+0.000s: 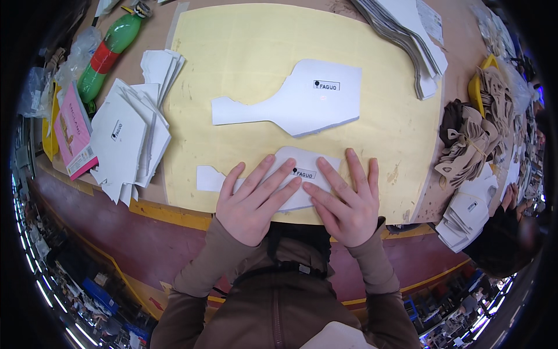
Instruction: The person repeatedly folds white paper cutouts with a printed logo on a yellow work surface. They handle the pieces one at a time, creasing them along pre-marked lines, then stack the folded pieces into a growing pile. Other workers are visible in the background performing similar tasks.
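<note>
The left hand (247, 212) and right hand (351, 212) lay just apart, palms down, fingers spread, on a white piece (308, 158) at the near edge of the yellow sheet (395, 174); neither gripped it. A second white piece (325, 104) lay at the sheet's centre. Progress appeared partial: two pieces were laid out singly; a left stack (122, 131) and a right stack (465, 216) lay beside the sheet. Both single pieces bore dark boxed lettering with a dot.

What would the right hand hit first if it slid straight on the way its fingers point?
Probably the near edge of the farther white piece, past a strip of yellow sheet. The right hand might pass over if raised; height is hard to judge here.
</note>
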Demonstrator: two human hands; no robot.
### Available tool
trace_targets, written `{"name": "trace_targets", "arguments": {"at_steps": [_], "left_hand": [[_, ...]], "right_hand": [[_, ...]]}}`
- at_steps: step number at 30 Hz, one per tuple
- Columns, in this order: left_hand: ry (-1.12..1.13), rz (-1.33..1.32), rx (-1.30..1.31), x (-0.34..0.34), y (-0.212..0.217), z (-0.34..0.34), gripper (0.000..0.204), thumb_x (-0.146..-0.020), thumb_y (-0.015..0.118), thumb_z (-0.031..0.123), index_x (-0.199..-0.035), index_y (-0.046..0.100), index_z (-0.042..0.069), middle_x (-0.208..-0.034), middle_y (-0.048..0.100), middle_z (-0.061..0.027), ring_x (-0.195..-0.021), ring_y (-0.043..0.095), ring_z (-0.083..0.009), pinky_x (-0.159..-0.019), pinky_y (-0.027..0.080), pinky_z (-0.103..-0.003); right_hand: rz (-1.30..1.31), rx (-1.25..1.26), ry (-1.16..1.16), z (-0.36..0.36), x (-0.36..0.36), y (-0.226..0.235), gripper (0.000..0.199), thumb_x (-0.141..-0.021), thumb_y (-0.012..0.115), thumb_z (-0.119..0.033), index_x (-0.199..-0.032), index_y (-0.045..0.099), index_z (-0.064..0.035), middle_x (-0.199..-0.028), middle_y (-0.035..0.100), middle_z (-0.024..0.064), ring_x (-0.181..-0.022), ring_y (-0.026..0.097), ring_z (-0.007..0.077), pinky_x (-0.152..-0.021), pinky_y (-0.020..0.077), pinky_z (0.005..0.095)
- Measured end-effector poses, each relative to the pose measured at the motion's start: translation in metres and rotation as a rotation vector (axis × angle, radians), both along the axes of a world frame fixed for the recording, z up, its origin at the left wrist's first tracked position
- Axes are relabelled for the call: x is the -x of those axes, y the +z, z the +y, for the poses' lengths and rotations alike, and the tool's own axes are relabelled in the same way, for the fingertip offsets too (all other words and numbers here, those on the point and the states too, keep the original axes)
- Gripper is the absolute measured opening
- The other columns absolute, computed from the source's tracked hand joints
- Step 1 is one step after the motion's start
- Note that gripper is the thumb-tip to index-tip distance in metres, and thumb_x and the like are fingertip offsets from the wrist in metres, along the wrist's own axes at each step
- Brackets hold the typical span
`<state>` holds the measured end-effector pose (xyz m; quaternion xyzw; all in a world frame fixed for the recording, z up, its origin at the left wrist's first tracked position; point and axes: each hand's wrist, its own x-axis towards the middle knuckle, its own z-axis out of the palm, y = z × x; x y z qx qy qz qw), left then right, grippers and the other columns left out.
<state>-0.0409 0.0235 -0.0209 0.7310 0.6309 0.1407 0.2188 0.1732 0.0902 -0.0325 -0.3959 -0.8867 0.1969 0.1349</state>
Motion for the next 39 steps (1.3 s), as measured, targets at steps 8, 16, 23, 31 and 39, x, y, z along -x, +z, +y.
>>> {"name": "trace_targets", "arguments": {"at_steps": [8,16,23,31,39], "left_hand": [[0.041,-0.044,0.002,-0.002,0.000,0.000,0.058,-0.084,0.050,-0.005,-0.133,0.067,0.022,-0.154,0.048,-0.0111,-0.141,0.046,-0.0315,-0.113,0.031,-0.052],[0.100,-0.065,-0.224,0.002,-0.007,-0.007,0.044,-0.084,0.057,-0.005,-0.121,0.074,0.013,-0.137,0.057,-0.0194,-0.125,0.054,-0.0368,-0.104,0.042,-0.048],[0.441,-0.182,-0.491,0.069,0.049,-0.039,0.032,-0.081,0.061,-0.009,-0.109,0.074,-0.001,-0.111,0.070,-0.0157,-0.102,0.068,-0.0269,-0.084,0.055,-0.034],[0.603,-0.063,-0.508,0.099,0.057,-0.036,0.031,-0.088,0.061,-0.004,-0.117,0.072,0.001,-0.131,0.065,-0.0183,-0.125,0.059,-0.0298,-0.105,0.044,-0.039],[0.005,-0.085,-0.167,0.006,0.002,-0.004,0.040,-0.081,0.066,0.008,-0.120,0.072,0.016,-0.143,0.059,-0.0043,-0.133,0.053,-0.0263,-0.111,0.036,-0.048]], "right_hand": [[0.023,-0.012,0.001,0.000,0.000,0.000,0.032,-0.085,0.075,-0.019,-0.116,0.076,-0.0262,-0.144,0.059,-0.0012,-0.139,0.046,0.0381,-0.117,0.0250,0.0593],[0.458,0.300,-0.276,0.023,-0.007,0.010,0.032,-0.086,0.072,-0.010,-0.118,0.072,-0.0069,-0.139,0.059,0.0185,-0.135,0.048,0.0393,-0.115,0.0351,0.0479],[0.234,-0.149,-0.213,0.106,0.025,0.013,0.053,-0.087,0.070,-0.005,-0.138,0.056,-0.0067,-0.138,0.055,0.0191,-0.122,0.056,0.0384,-0.103,0.0465,0.0428],[0.714,0.635,-0.227,0.063,0.018,0.025,0.047,-0.084,0.066,0.008,-0.130,0.061,-0.0028,-0.109,0.058,0.0094,-0.105,0.059,0.0194,-0.094,0.0503,0.0304],[0.149,0.077,0.056,0.026,-0.007,0.022,0.046,-0.087,0.072,-0.012,-0.132,0.065,-0.0151,-0.143,0.054,0.0108,-0.133,0.048,0.0350,-0.111,0.0377,0.0534]]}}
